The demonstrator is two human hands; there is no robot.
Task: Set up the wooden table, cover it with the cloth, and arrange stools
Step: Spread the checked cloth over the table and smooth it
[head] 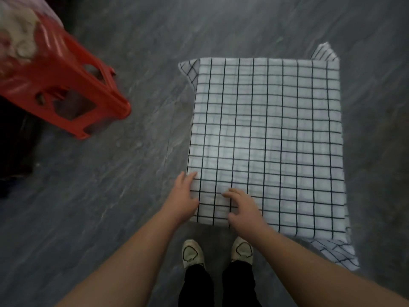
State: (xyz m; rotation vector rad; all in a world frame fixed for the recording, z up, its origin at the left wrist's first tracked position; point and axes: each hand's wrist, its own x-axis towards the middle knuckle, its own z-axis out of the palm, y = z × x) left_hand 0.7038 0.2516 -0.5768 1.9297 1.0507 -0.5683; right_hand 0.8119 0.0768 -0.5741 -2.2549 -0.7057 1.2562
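White cloth point(265, 138) with a black grid, spread flat over the table and hiding its top entirely; 4 corners hanging off, the near right one drooping lowest. Table itself standing on grey marbled floor point(132, 185), right of centre in the view.

Left hand point(184, 199) at the near left edge of the cloth, palm down, fingers spread wide and resting on the fabric, gripping nothing. Right hand point(242, 208) just beside it, also on the cloth near the front edge, fingers curled loosely and pressing down; not clear whether any fabric pinched between them.

Red plastic stool point(64, 89) at upper left, well apart from the table, tilted, blurred, with a pale bundle point(17, 36) at its top end. 2 light shoes point(192, 252) and dark trouser legs directly below the hands, toes close to the table's front edge.
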